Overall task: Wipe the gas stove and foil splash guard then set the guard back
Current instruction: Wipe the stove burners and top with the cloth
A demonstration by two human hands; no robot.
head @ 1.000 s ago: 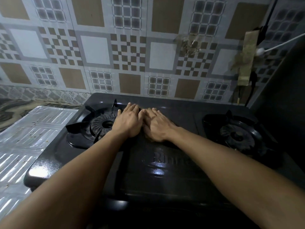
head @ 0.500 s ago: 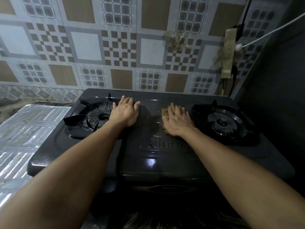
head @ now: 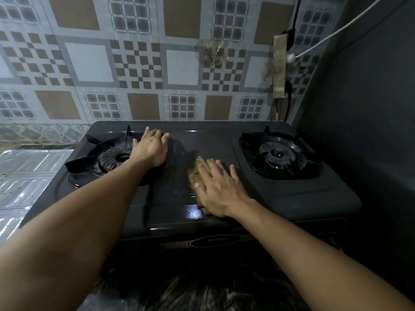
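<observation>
A black two-burner gas stove (head: 211,140) fills the middle of the head view. My left hand (head: 151,148) lies flat and open on its top, just right of the left burner (head: 116,157). My right hand (head: 219,188) presses a brownish cloth (head: 195,173) flat against the stove's middle panel, near the front edge; most of the cloth is hidden under the palm. The foil splash guard (head: 24,176) lies flat on the counter to the left of the stove.
The right burner (head: 279,154) sits uncovered. A patterned tiled wall (head: 139,63) rises right behind the stove. A dark wall (head: 363,108) closes the right side, with a white cable (head: 332,33) and taped cords in the corner. The dark marbled counter edge (head: 202,292) is nearest me.
My right hand has slid the cloth from beside my left hand rightward and then toward the stove's front edge. My left hand has stayed by the left burner.
</observation>
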